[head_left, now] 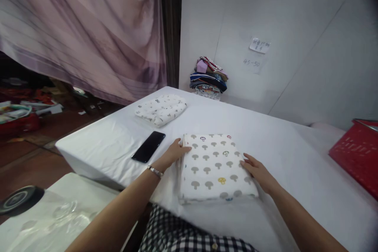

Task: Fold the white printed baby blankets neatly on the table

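A folded white cloth [211, 165] with grey mushrooms and a few coloured ones lies flat on the white-covered table in front of me. At its left edge is my left hand [174, 152], thumb over the top and the other fingers partly hidden beside the edge, closed on it. My right hand [260, 173] touches the right edge with its fingers stretched out and apart. A black phone [148, 147] lies just left of my left hand. Farther back, a second white cloth [161, 109] with small dark prints rests loosely folded.
The white table [295, 153] runs back to a grey wall. A stack of folded fabrics [208, 78] stands at its far edge. A red box [356, 155] is on the right. Clear plastic [59, 216] and a dark round object [22, 200] lie lower left.
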A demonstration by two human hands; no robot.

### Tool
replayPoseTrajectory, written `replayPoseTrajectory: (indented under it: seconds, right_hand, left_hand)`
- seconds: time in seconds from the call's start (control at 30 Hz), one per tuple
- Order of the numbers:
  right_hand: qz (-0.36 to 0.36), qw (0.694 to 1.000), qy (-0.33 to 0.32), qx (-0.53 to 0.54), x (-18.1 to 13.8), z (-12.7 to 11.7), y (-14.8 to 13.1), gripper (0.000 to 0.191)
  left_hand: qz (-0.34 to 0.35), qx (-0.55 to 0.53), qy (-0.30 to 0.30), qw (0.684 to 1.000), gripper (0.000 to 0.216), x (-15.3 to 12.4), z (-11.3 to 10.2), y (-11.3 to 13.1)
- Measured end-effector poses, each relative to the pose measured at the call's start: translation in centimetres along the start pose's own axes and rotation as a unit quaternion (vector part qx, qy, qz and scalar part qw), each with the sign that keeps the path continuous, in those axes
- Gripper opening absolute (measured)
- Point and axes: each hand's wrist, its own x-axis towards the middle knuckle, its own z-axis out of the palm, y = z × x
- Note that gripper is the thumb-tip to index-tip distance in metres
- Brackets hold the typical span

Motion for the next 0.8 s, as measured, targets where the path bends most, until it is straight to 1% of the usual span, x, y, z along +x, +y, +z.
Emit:
replayPoseTrajectory:
  seconds: [0.07, 0.17, 0.27, 0.33, 0.43, 0.5, 0.57, 0.63, 0.7, 0.8]
  right_hand:
    - [0.029, 0.999, -0.018, 0.018, 0.0, 0.2, -0.4, 0.072]
    - [0.042, 0.998, -0.038, 0.025, 0.3, 0.5, -0.8, 0.082]
    - [0.043, 0.997, -0.062, 0.035, 0.8, 0.5, -1.1, 0.087]
    - [0.040, 0.993, -0.094, 0.051, 1.1, 0.4, -1.2, 0.080]
    - [0.051, 0.985, -0.148, 0.075, 1.5, 0.5, -1.3, 0.063]
    - [0.067, 0.981, -0.165, 0.082, 1.7, 0.6, -1.4, 0.056]
    - [0.078, 0.978, -0.173, 0.091, 1.9, 0.8, -1.3, 0.051]
    - [0.081, 0.973, -0.183, 0.113, 1.9, 1.0, -1.3, 0.048]
    - [0.074, 0.969, -0.188, 0.143, 1.8, 1.1, -1.4, 0.047]
    - [0.048, 0.966, -0.184, 0.174, 1.6, 1.2, -2.1, 0.048]
  left_hand:
    - [0.017, -0.008, 0.023, 1.000, 0.085, 0.2, 0.5, -0.2]
    - [0.036, -0.023, 0.054, 0.998, 0.089, 0.4, 1.2, -0.7]
    - [0.028, -0.055, 0.049, 0.997, 0.092, 0.1, 1.4, -1.0]
    - [0.008, -0.064, 0.032, 0.997, 0.098, -0.3, 1.0, -0.9]
    - [-0.027, -0.055, -0.008, 0.998, 0.106, -1.1, 0.2, -0.6]
    - [-0.044, -0.051, -0.025, 0.997, 0.111, -1.5, -0.4, -0.4]
    - [-0.066, -0.046, -0.029, 0.996, 0.110, -1.8, -0.6, -0.3]
    - [-0.077, -0.062, -0.038, 0.994, 0.103, -2.0, -0.6, -0.2]
    - [-0.067, -0.105, -0.045, 0.991, 0.094, -2.2, -0.2, 0.0]
    - [-0.017, -0.142, -0.010, 0.990, 0.091, -1.8, 0.5, 0.7]
